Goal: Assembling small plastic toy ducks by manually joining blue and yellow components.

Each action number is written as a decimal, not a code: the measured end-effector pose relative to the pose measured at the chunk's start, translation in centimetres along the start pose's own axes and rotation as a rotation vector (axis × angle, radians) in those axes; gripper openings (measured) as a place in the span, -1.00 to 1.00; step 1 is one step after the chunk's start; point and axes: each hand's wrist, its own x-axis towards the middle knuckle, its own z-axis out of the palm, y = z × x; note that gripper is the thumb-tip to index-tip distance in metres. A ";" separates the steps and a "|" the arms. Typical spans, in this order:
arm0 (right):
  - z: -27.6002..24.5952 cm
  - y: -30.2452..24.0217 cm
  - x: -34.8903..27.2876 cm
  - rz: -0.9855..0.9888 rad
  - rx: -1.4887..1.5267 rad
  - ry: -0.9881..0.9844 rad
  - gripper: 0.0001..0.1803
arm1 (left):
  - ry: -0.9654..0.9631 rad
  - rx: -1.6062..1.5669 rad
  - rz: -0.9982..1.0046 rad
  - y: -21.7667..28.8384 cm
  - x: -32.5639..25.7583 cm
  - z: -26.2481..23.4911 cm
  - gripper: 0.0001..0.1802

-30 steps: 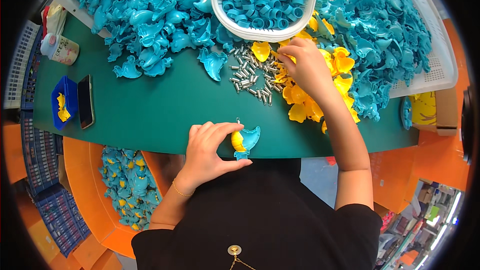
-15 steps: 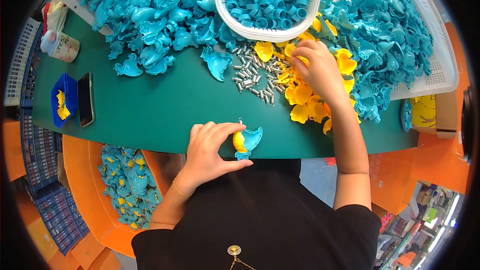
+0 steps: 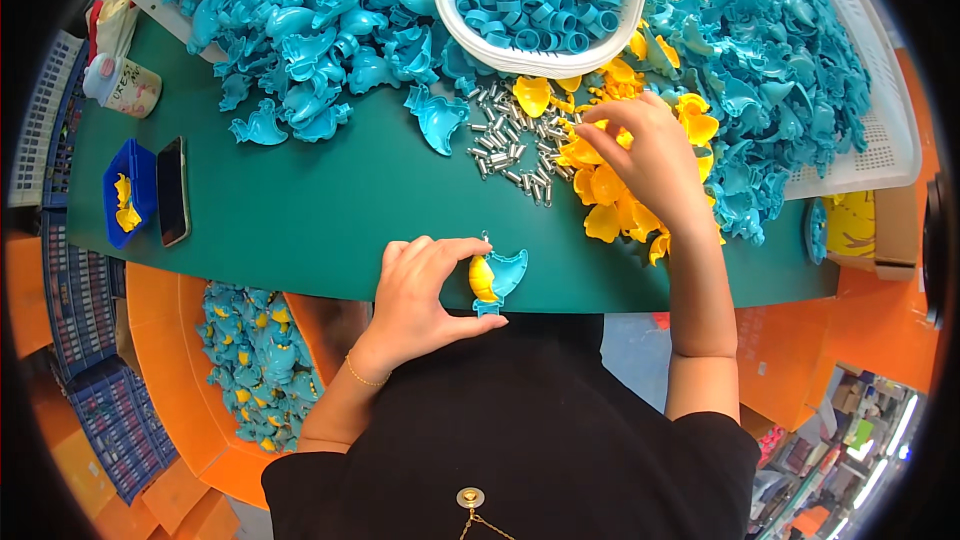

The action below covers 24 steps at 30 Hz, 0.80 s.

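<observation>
My left hand (image 3: 415, 295) pinches a small part-built piece at the near edge of the table. It is a blue plastic half shell (image 3: 508, 273) with a yellow curved insert (image 3: 482, 280), and a small metal bit shows at its top by my fingertip. My right hand (image 3: 650, 155) hovers over a pile of yellow plastic shells (image 3: 606, 186), thumb and index fingertips close together. Whether anything sits between those tips is too small to make out. Beside that hand lie several small silver metal cylinders (image 3: 500, 145).
Heaps of blue shells lie at the far left (image 3: 330, 30) and right (image 3: 770, 80). A white basket (image 3: 560, 66) holds blue rings. A blue tray (image 3: 145, 195), a phone (image 3: 173, 192) and a jar (image 3: 135, 90) stand left. Below, an orange bin (image 3: 165, 370) holds blue-and-yellow pieces.
My right hand has shifted slightly to the right and down over the yellow shells, its fingers a little more spread. My left hand keeps its hold, almost unmoved.
</observation>
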 end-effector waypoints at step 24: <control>2.2 -2.0 -2.0 -0.288 0.379 0.005 -0.69 | 0.014 -0.011 0.008 -0.3 -0.2 0.1 -0.15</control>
